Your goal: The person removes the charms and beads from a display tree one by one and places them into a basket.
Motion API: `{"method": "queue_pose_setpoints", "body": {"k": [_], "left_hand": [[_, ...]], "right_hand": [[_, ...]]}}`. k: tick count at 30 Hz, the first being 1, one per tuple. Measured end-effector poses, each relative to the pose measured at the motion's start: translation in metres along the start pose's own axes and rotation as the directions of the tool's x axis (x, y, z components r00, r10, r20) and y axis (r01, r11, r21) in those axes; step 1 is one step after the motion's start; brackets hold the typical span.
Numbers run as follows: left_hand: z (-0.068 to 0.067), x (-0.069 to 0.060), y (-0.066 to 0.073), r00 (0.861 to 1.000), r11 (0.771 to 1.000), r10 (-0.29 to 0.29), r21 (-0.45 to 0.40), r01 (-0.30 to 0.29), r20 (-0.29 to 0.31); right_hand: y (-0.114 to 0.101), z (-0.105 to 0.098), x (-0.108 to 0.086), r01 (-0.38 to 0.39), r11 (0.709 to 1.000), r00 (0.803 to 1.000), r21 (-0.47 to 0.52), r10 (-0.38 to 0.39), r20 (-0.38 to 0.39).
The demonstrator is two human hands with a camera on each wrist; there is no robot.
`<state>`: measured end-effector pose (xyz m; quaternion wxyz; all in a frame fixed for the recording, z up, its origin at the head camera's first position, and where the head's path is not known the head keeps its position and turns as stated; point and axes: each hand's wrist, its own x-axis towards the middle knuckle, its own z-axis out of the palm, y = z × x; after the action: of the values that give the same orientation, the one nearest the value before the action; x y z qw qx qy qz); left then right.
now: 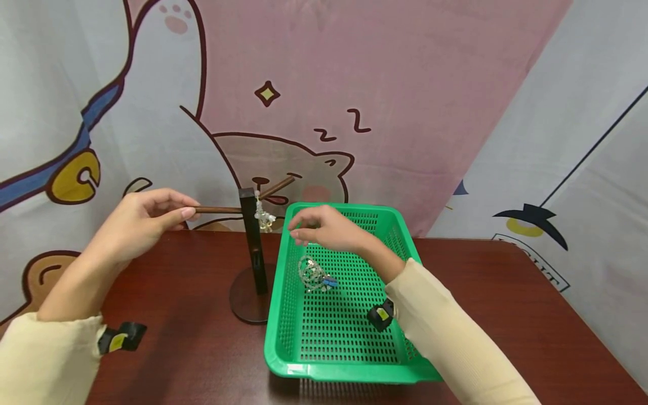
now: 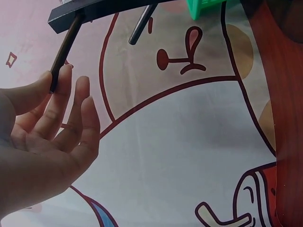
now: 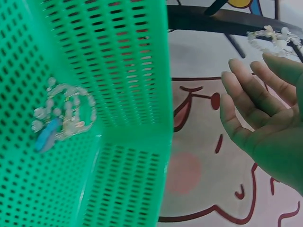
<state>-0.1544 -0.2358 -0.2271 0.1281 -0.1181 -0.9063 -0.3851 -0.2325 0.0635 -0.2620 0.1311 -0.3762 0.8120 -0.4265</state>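
A dark jewellery stand [image 1: 255,247] with wooden pegs rises from a round base. My left hand [image 1: 136,222] pinches the tip of its left peg [image 1: 219,210] between thumb and fingers; in the left wrist view the other fingers [image 2: 89,118] lie loosely bent. From a peg by the top of the post hangs a clear beaded bracelet [image 1: 263,216]. Just right of it, above the basket's far left part, my right hand [image 1: 329,228] is empty with relaxed fingers. More beaded bracelets [image 1: 314,274] with a blue piece lie in the green basket [image 1: 349,371].
The basket stands right of the stand's base [image 1: 248,298], close to it, on a reddish-brown table [image 1: 187,337]. Behind the table hangs a printed cartoon cloth [image 1: 405,84]. My right forearm crosses the basket's right rim.
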Motion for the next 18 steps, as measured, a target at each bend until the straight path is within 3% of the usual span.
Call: {"method": "queue_pose_setpoints", "body": {"k": [10,18], "left_hand": [[-0.001,0.000,0.001,1.000,1.000,0.002,0.021,-0.002,0.003],[-0.001,0.000,0.001,1.000,1.000,-0.006,0.022,0.006,0.013]], "right_hand": [[-0.029,-0.004,0.010,0.034,0.999,0.997,-0.025,-0.036,-0.068],[-0.041,0.000,0.016,0.047,0.998,0.996,-0.048,-0.051,-0.074]]}}
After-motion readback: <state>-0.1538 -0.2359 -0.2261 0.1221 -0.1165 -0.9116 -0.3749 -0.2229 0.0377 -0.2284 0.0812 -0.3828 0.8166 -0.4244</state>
